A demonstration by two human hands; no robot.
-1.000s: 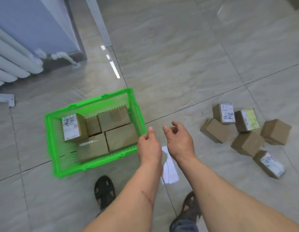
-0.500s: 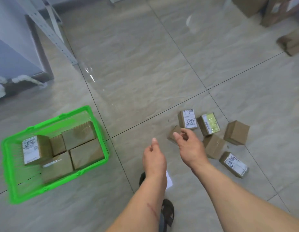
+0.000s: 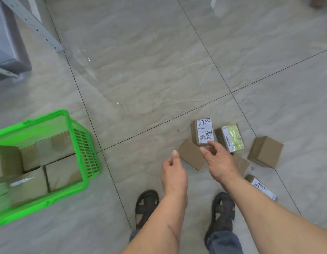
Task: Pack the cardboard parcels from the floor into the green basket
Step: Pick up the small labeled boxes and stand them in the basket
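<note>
Several cardboard parcels lie in a cluster on the tiled floor at the right. Among them are a plain parcel point(image 3: 191, 156), a parcel with a white handwritten label point(image 3: 203, 132), a yellow-labelled parcel point(image 3: 230, 137) and a plain brown parcel point(image 3: 265, 152). My right hand point(image 3: 218, 162) hovers over the cluster with relaxed fingers and holds nothing. My left hand point(image 3: 173, 171) hangs just left of the plain parcel, fingers loosely curled, empty. The green basket point(image 3: 83, 143) stands at the left with several parcels inside.
My two sandalled feet point(image 3: 146, 208) stand on the floor below the hands. A grey perforated metal rail point(image 3: 33, 26) and the base of a cabinet point(image 3: 5, 43) are at the upper left. More boxes show at the top right corner.
The view has swung right, away from the basket. Both hands have moved from beside the basket to over the parcels on the floor, still empty.
</note>
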